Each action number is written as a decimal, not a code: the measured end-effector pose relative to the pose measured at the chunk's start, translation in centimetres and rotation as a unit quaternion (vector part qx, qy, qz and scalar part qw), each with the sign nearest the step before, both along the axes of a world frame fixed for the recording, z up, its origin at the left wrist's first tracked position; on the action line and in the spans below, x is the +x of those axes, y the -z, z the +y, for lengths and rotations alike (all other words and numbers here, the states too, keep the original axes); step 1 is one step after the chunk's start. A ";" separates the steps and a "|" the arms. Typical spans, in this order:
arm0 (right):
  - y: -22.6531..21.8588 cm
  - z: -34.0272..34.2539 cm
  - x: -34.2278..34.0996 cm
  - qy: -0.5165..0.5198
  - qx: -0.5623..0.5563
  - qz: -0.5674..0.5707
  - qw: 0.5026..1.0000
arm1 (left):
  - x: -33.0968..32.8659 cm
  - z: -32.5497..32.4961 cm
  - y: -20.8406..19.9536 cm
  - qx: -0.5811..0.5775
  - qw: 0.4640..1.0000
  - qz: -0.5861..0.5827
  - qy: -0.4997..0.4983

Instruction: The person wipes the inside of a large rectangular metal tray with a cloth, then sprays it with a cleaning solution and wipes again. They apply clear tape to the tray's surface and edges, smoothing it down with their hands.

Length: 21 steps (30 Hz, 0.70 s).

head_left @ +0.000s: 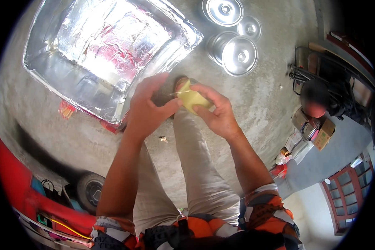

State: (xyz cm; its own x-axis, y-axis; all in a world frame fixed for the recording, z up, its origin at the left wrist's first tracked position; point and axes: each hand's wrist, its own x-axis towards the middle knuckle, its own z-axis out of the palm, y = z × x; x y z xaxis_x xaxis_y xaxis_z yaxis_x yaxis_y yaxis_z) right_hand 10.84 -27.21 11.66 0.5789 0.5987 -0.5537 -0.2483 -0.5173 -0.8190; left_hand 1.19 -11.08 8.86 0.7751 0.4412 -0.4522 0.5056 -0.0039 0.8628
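Note:
My right hand (pixel 219 114) grips what looks like a roll of yellowish tape (pixel 192 99), with its thumb below and its fingers along the upper side. A thin clear strip seems to stick out from the roll's left edge. Just left of the roll is my left hand (pixel 146 109), open, its thumb stretched to the roll's edge and its fingers held apart from the thumb. Both hands are over my legs and the concrete floor (pixel 275 108). A large foil-lined box (pixel 41 85) stands beyond my left hand.
Several round shiny metal lids or pots (pixel 240 56) stand on the floor at the far right. Black folded frames (pixel 302 77) and cartons (pixel 324 133) line the right wall. A red vehicle with a wheel (pixel 90 191) is at the lower left. Red bundles (pixel 66 109) lie beside the box.

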 end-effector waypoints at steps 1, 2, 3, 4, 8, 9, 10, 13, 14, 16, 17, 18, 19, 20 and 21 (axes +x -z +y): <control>0.0 0.2 -0.1 -0.002 0.002 0.005 1.000 | 0.0 0.3 0.1 0.012 0.999 -0.021 0.034; -0.1 0.2 -0.1 -0.003 0.001 0.009 1.000 | 0.5 0.5 -0.1 0.020 0.997 -0.044 0.067; -0.1 0.3 -0.1 -0.002 -0.001 0.013 1.000 | 1.0 0.9 -0.7 0.032 0.993 -0.050 0.099; -0.2 0.4 -0.1 0.000 -0.003 0.017 1.000 | 1.5 1.2 -1.1 0.044 0.989 -0.056 0.131; 0.1 0.4 -0.2 -0.017 0.000 0.000 1.000 | 1.6 1.7 -0.3 0.101 0.982 -0.043 0.155; 0.2 0.5 -0.4 -0.012 0.000 -0.003 1.000 | 1.6 1.7 -0.1 0.109 0.980 -0.052 0.159; 0.3 0.6 -0.5 -0.006 0.000 -0.006 1.000 | 1.6 1.8 0.0 0.117 0.978 -0.060 0.163; 0.2 0.8 -0.6 0.021 -0.016 0.069 0.997 | 1.3 2.0 0.2 0.092 0.985 -0.043 0.139; 0.1 0.8 -0.5 0.032 -0.025 0.107 0.993 | 1.1 2.0 0.3 0.054 0.992 -0.027 0.112; 0.9 0.4 -0.9 0.007 -0.024 0.080 0.996 | 0.6 1.7 0.4 -0.021 0.998 0.006 0.057; 1.3 0.2 -1.1 -0.005 -0.023 0.067 0.998 | 0.4 1.7 0.4 -0.033 0.998 0.017 0.042; 1.6 0.2 -1.4 0.011 -0.012 0.073 0.997 | 0.2 1.8 0.4 -0.044 0.998 0.028 0.026; 1.8 0.3 -1.7 0.027 -0.001 0.080 0.996 | 0.0 1.8 0.4 -0.056 0.998 0.039 0.010; 2.0 0.3 -1.9 0.043 0.010 0.087 0.995 | -0.3 1.7 0.3 -0.031 0.999 0.022 -0.001; 2.3 0.3 -2.2 0.029 -0.007 0.071 0.997 | -0.5 1.5 0.2 -0.006 1.000 0.006 -0.012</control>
